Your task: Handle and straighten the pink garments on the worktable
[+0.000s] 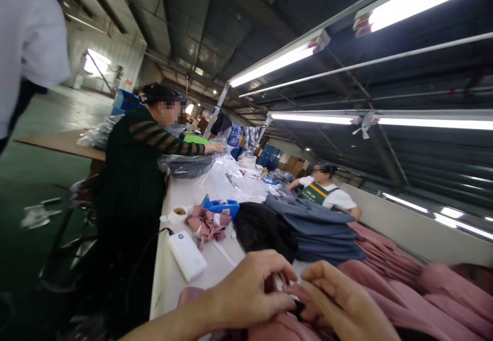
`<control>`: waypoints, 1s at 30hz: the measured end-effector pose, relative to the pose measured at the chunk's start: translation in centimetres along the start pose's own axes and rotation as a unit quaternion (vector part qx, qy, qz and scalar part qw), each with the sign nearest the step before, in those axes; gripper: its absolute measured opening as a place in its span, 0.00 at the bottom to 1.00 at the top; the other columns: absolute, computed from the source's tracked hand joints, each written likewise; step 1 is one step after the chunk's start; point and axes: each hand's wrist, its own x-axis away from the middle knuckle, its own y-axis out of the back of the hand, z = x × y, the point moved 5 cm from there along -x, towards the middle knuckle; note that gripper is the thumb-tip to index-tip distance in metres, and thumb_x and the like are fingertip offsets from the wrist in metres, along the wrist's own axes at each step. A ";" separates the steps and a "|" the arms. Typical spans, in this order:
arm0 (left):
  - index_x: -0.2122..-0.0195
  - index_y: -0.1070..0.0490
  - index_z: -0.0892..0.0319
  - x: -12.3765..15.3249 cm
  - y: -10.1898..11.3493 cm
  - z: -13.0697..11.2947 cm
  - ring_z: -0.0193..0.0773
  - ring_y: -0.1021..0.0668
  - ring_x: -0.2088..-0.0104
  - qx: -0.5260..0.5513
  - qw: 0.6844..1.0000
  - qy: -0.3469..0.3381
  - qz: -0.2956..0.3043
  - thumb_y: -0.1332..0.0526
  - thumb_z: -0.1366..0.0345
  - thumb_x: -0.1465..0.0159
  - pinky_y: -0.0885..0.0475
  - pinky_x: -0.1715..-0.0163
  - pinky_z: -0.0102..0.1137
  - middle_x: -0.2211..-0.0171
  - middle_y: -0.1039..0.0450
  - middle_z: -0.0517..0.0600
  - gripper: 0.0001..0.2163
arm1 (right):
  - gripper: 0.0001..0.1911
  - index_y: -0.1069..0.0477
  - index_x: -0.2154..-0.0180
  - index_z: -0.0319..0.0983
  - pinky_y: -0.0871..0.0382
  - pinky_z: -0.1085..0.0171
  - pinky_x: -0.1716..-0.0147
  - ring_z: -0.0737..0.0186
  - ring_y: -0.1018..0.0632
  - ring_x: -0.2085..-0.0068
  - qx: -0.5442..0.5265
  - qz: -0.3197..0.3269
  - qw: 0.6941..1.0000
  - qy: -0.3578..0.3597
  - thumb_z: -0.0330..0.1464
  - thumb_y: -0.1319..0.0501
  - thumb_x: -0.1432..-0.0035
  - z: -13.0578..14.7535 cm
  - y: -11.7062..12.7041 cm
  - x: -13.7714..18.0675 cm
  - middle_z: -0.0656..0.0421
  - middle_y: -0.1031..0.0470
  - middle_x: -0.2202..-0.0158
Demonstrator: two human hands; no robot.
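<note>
far left: person in a white top [26, 38], only the shoulder and back in frame, standing on the green floor [23, 176].
left side of table: co-worker in a dark striped top [133, 176], arm stretched right onto a bundle of clear plastic bags [227, 176].
table [165, 279]: long, white, runs from near me away to the far end.
near-left on table: white power bank [187, 254] with a dark cable, just left of my hands. Behind it a tape roll [178, 213], a heap of pink fabric scraps [208, 225], and a blue tape dispenser [222, 206].
my left hand [246, 289]: fingers curled shut, tips pinching a fold of the pink cloth [385, 284]. Grip point sits at the thumb side, toward the right hand.
my right hand [339, 305]: fingers bent and closed onto the same fold, tips touching the left hand's tips. A small dark bit sits between the two hands; can't tell what it is.
cloth vs fingers: directly under and between both hands, both equally near. The pile runs off right and far from there, long axis along the table's right edge.
middle: black garment [258, 230], then a folded blue-grey stack [319, 233], just beyond my hands.
far right: co-worker in a green apron [321, 194] bent over the pink pile.
overhead: tube lights [277, 63].
</note>
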 end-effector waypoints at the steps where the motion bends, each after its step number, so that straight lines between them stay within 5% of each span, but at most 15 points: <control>1: 0.60 0.23 0.59 0.1 0.1 -0.6 0.32 0.29 0.70 -0.055 0.998 -0.041 -0.013 0.34 0.69 0.43 0.37 0.71 0.26 0.66 0.29 0.47 0.09 | 0.22 0.33 0.64 0.41 0.30 0.65 0.69 0.61 0.23 0.70 -0.016 -0.017 1.000 0.009 0.54 0.41 0.38 0.6 0.0 0.1 0.60 0.25 0.73; 9: 0.62 0.23 0.59 0.4 -0.9 -0.7 0.37 0.26 0.64 -0.242 0.961 -0.133 -0.036 0.44 0.70 0.33 0.39 0.67 0.31 0.65 0.28 0.51 0.08 | 0.17 0.39 0.67 0.40 0.35 0.70 0.77 0.66 0.25 0.77 -0.134 -0.113 0.985 -0.006 0.45 0.37 0.44 2.0 -0.7 0.3 0.64 0.28 0.78; 15: 0.69 0.26 0.61 0.4 -0.7 -1.4 0.34 0.27 0.70 -0.234 0.953 -0.182 -0.065 0.43 0.69 0.32 0.42 0.71 0.30 0.71 0.31 0.49 0.09 | 0.20 0.39 0.65 0.40 0.31 0.65 0.73 0.61 0.23 0.74 -0.126 -0.082 0.988 -0.024 0.48 0.38 0.48 3.4 -0.7 0.6 0.63 0.27 0.76; 22: 0.71 0.25 0.60 2.0 -0.4 -2.1 0.32 0.27 0.74 -0.241 0.948 -0.204 -0.022 0.43 0.65 0.29 0.42 0.74 0.29 0.77 0.30 0.48 0.14 | 0.15 0.29 0.63 0.39 0.27 0.59 0.60 0.60 0.24 0.62 0.169 -0.066 0.983 0.010 0.44 0.42 0.32 3.4 1.8 1.8 0.57 0.25 0.63; 26: 0.71 0.22 0.60 3.3 -0.4 -2.3 0.33 0.25 0.75 -0.253 0.949 -0.186 0.024 0.45 0.62 0.29 0.40 0.75 0.30 0.79 0.29 0.50 0.17 | 0.12 0.27 0.56 0.40 0.25 0.60 0.59 0.61 0.23 0.59 0.158 -0.031 0.987 -0.011 0.42 0.39 0.32 1.4 2.3 2.0 0.55 0.25 0.56; 30: 0.71 0.21 0.61 3.3 0.5 -2.3 0.33 0.25 0.74 -0.231 0.960 -0.156 0.042 0.42 0.67 0.32 0.38 0.73 0.28 0.78 0.29 0.50 0.13 | 0.14 0.26 0.62 0.41 0.25 0.62 0.62 0.63 0.23 0.62 0.143 -0.004 0.989 -0.024 0.44 0.40 0.31 -0.5 1.7 2.3 0.57 0.24 0.61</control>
